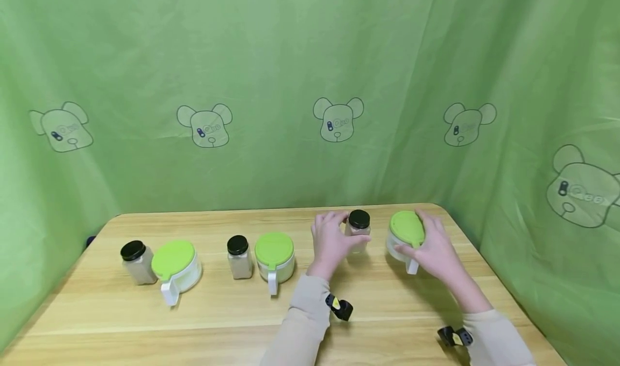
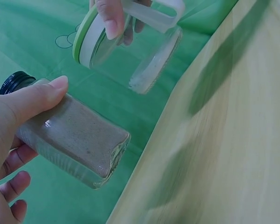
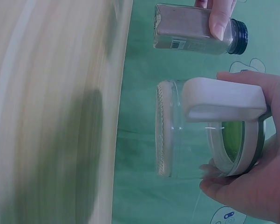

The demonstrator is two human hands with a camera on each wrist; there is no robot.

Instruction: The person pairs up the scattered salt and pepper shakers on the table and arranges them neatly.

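My left hand (image 1: 331, 242) grips a square glass jar (image 2: 79, 135) with a black lid, filled with grey-brown powder. Its thumb lies along one side of that jar near the lid. To the right, my right hand (image 1: 436, 247) holds a round glass jar (image 1: 406, 226) around its green lid. A white handle (image 3: 223, 98) sticks out from this jar, and a thin layer of white stuff shows at its bottom in the left wrist view. Both jars hang over the far right part of the table, side by side and apart, with their shadows on the wood.
On the wooden table (image 1: 218, 323) stand two more pairs. At the far left are a black-lidded jar (image 1: 139, 266) and a green-lidded jar (image 1: 174, 258); near the middle, another black-lidded jar (image 1: 240, 264) and green-lidded jar (image 1: 274, 250). Green curtains (image 1: 271, 59) surround the table.
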